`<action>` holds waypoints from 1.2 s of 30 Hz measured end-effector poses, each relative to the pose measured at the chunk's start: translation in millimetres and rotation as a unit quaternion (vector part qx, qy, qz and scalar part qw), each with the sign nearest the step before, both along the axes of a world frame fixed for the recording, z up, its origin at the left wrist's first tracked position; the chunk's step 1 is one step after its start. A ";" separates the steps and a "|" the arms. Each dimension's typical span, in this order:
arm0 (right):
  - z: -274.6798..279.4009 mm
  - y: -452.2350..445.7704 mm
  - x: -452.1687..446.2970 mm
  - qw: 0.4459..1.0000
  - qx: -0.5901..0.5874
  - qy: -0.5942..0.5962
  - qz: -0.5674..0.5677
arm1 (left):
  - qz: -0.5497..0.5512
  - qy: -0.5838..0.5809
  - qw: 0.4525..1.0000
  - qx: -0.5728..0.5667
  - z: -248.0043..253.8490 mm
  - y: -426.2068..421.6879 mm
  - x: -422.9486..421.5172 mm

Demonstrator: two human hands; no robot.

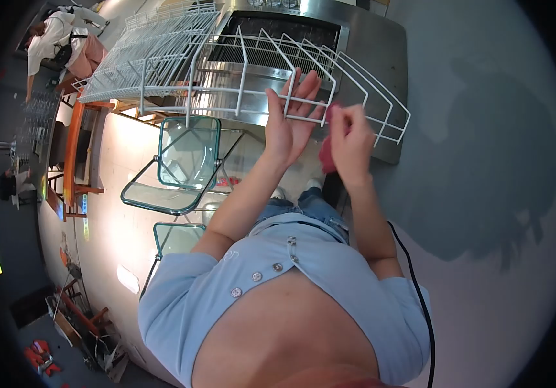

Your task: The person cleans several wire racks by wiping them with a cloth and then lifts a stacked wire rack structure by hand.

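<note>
A white wire rack point(245, 71) with bent uprights spans the view in front of me, over a steel appliance. My left hand point(289, 123) is palm up behind the rack's near wires, fingers stretched out and spread. Some wires cross in front of its palm; whether it bears the rack's weight I cannot tell. My right hand point(350, 139) is closed around a dark pink cloth point(327, 155) at the rack's lower wires, right of my left hand. Part of the cloth hangs below the fist, and part shows above the fingers.
The steel counter point(381, 77) runs beneath the rack. Folding chairs with clear seats, one a green-framed chair point(189, 152), stand to the left. Farther left are a wooden table point(74, 142) and a bending person point(64, 42). A black cable point(414, 278) hangs along my right side.
</note>
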State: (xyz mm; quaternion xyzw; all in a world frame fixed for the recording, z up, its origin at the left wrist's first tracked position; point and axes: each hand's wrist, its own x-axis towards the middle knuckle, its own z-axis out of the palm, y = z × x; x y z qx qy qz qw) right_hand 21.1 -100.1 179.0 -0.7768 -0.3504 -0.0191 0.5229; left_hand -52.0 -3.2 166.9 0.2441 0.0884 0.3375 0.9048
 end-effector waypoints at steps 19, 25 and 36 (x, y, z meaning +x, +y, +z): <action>12.7 21.5 9.3 0.996 0.015 -0.018 -0.089 | -0.020 -0.017 0.999 0.028 16.9 -4.0 15.5; 60.5 1.3 16.5 0.984 0.108 -0.088 -0.112 | 0.005 -0.076 0.996 0.038 57.1 -23.7 26.6; 50.6 -43.1 34.8 0.977 -0.016 -0.039 -0.209 | -0.113 -0.022 0.991 -0.074 3.4 -67.5 60.5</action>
